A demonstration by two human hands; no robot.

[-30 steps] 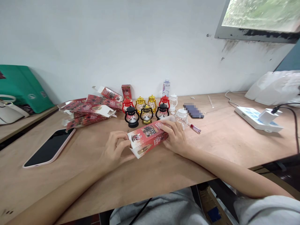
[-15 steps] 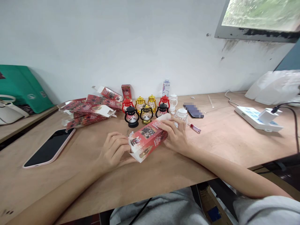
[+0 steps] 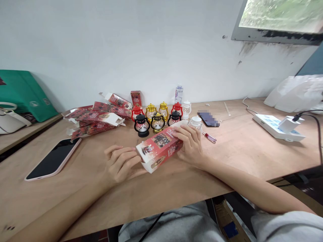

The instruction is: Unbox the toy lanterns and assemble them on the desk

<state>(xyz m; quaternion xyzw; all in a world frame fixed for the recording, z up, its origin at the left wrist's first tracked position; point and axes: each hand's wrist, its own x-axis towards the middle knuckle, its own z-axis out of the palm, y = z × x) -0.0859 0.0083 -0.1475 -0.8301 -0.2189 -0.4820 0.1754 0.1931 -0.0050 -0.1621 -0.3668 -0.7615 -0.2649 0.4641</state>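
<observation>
A red-and-white printed cardboard box (image 3: 161, 146) lies tilted between my hands, just above the table. My right hand (image 3: 190, 144) is wrapped round its far right end, thumb underneath and fingers over the top. At the near left end, my left hand (image 3: 123, 163) has its fingers curled against the end flap of the box. Right behind the box stand several small toy lanterns: a black lantern (image 3: 142, 126), a gold-and-black lantern (image 3: 157, 123), and a white lantern (image 3: 195, 123) partly hidden by my right hand, with red and gold ones further back.
Several open red boxes (image 3: 96, 116) are piled at the left. A phone (image 3: 52, 159) lies in front of them. Toward the right are a small screwdriver (image 3: 209, 137), a dark phone (image 3: 207, 118) and a white power strip (image 3: 275, 127). A bottle (image 3: 179, 94) stands by the wall.
The near end of the box has risen slightly, and its end flap looks more folded in. My left hand has shifted a little to the left; my right hand still grips the far end.
</observation>
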